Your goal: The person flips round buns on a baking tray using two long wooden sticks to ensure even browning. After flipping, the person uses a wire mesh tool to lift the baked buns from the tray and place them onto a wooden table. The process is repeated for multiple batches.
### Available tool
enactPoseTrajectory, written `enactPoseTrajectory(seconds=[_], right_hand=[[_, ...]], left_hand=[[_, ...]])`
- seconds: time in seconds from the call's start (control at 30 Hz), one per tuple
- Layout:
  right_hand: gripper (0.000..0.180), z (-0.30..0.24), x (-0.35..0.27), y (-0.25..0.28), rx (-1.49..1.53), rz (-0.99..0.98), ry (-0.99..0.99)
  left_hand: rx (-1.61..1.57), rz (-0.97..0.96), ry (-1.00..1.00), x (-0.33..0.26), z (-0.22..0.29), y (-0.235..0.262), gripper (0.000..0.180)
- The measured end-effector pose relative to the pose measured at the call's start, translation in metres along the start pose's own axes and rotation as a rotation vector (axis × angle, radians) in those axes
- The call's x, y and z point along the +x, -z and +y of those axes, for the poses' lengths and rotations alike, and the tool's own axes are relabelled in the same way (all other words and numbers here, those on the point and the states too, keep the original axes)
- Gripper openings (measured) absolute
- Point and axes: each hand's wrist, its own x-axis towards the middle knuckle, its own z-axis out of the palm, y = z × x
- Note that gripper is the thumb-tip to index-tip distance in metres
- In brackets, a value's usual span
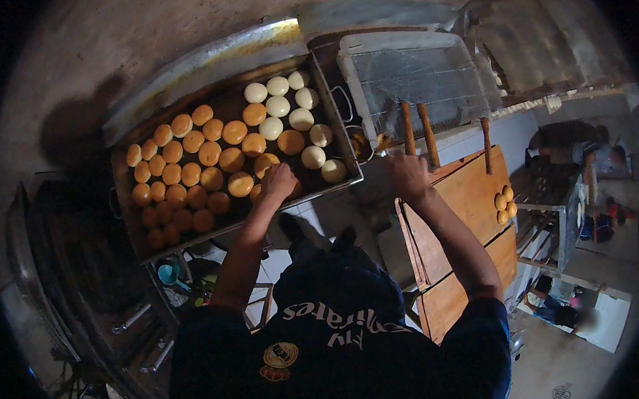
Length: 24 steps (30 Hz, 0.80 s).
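A big dark metal tray (261, 230) holds rows of round dough balls. Most are glossy orange-brown dough balls (209, 154); at its right end lie several pale dough balls (277, 106). My left hand (277, 183) is over the tray's near side, right beside the orange ones, with fingers curled; what it grips, if anything, is hidden. My right hand (410, 176) is closed just off the tray's right corner. A small tan, brush-like tip (382, 142) shows beyond its fingers, next to a small metal pot (360, 143) with something yellow-brown in it.
Wooden sticks with rounded ends (428, 135) lie beyond my right hand, near a clear plastic bin (417, 79). A wooden board (469, 206) is to the right, with several brown buns (505, 205) on it. A turquoise cup (170, 275) is below the tray. Another person (560, 311) is far right.
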Motion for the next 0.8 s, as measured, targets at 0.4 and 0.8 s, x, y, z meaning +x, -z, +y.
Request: enactPoseTrajectory(seconds=[0.4,0.8], right_hand=[[0.012,0.001,-0.066,0.091,-0.16,0.224,0.174],[0.011,-0.034,-0.022,0.046,-0.073,-0.092,0.106]], left_hand=[[-0.065,-0.029,0.106,-0.052,-0.016,0.051,0.025],[-0.06,0.025,-0.111,0.023,0.024,-0.019,0.018]])
